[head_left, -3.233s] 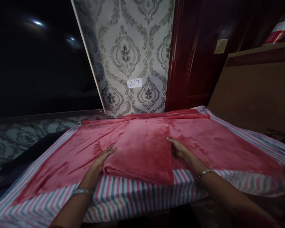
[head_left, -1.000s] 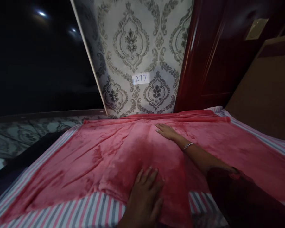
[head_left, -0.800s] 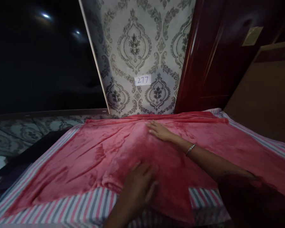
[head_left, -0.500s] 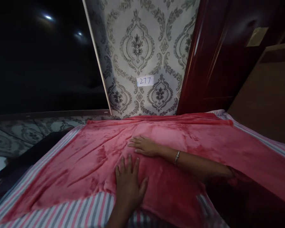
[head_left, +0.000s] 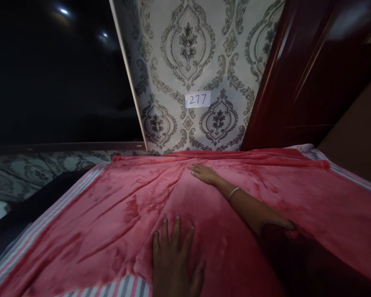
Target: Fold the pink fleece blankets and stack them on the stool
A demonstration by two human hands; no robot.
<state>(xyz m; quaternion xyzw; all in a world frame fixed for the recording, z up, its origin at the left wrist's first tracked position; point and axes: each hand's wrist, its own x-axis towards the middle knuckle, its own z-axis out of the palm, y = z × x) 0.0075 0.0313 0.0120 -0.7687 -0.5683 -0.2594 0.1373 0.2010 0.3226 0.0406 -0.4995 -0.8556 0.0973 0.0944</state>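
A pink-red plush blanket (head_left: 108, 218) lies spread over a striped sheet (head_left: 123, 286), with creases running across its left part. My left hand (head_left: 176, 251) rests palm down near the front edge of the blanket, its fingers spread. Farther off, my right hand (head_left: 204, 173) lies flat on the blanket's far middle, fingers stretched out to the left. A silver bracelet (head_left: 234, 193) circles the right wrist. Neither hand grips anything. A fold of the blanket runs between the two hands.
A large dark screen (head_left: 62, 82) stands at the left, its lower edge above the blanket's far left corner. Behind is a patterned wall (head_left: 188, 53) bearing a paper label (head_left: 198, 99) marked 277. A dark red wooden panel (head_left: 297, 82) rises at the right.
My right hand has slid farther away across the blanket, toward the wall. My left hand sits slightly lower in view. The blanket now covers more of the striped sheet at the front.
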